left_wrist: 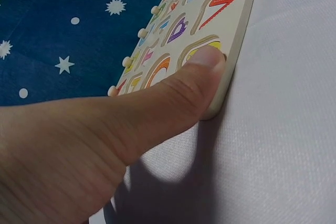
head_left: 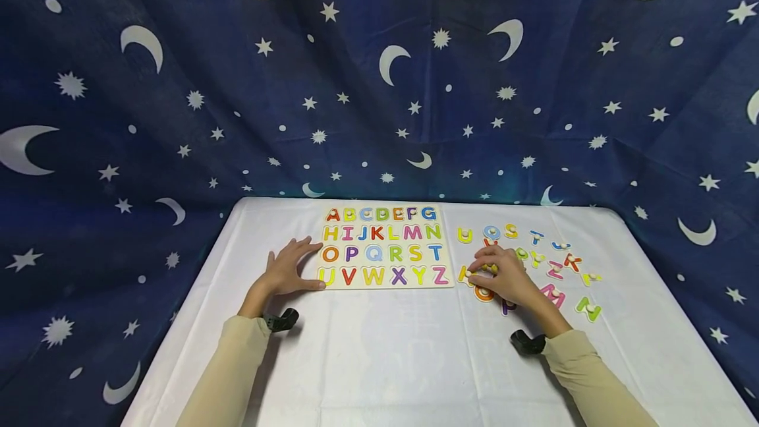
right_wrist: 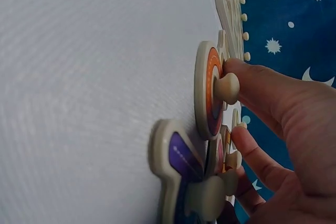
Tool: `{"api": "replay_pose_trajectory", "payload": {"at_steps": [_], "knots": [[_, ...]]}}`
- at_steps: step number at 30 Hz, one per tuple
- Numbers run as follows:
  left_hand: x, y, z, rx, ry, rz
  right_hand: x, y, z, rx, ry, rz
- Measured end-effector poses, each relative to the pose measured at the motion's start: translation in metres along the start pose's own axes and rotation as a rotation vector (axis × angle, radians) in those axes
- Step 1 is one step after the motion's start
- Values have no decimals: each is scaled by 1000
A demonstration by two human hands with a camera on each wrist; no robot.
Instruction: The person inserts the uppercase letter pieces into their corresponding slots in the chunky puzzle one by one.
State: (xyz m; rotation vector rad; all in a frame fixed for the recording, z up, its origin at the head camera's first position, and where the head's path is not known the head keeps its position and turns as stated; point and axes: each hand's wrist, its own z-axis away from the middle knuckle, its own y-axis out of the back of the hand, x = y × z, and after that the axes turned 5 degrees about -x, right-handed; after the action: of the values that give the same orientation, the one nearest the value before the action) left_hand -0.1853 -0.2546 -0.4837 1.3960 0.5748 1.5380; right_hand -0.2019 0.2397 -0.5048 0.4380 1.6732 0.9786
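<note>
In the head view, my left hand [head_left: 287, 270] rests at the left side of the wooden alphabet board [head_left: 384, 289]. Its thumb [left_wrist: 207, 61] presses the corner over the yellow U recess, and the other fingers spread up the left edge. Across the table my right hand [head_left: 504, 275] reaches among loose knobbed letters. Thumb and index finger pinch the yellow letter H piece [head_left: 463, 279], mostly hidden in the right wrist view. An orange letter O piece [right_wrist: 201, 87] and a purple letter P piece [right_wrist: 178, 153] lie just beside that hand.
Knobbed letters A to G fill the board's top row; lower rows show printed recesses. Loose letters, including a yellow U [head_left: 465, 236], a pink M [head_left: 552, 296] and a green N [head_left: 588, 309], lie right of the board. Behind the white-covered table [head_left: 391, 361] hangs a starry backdrop [head_left: 356, 71].
</note>
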Motion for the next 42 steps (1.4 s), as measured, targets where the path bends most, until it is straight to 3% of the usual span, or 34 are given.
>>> {"api": "replay_pose_trajectory", "payload": {"at_steps": [10, 18, 25, 31, 37, 42], "knots": [[0, 2, 2, 4, -6, -9, -3, -5, -2, 7, -29, -11], [0, -1, -1, 3, -16, -45, -13, 7, -12, 24, 4, -49], [-3, 1, 1, -4, -22, -65, -38, 8, -42, 24, 62, -103], [-4, 3, 2, -7, -17, -51, -71, -6, -77, 44, 121, -193], [-6, 1, 0, -7, -1, -49, -105, -30, -113, 34, 75, -275], [-8, 0, -1, -6, 17, -55, -134, -56, -141, 21, 44, -277]]}}
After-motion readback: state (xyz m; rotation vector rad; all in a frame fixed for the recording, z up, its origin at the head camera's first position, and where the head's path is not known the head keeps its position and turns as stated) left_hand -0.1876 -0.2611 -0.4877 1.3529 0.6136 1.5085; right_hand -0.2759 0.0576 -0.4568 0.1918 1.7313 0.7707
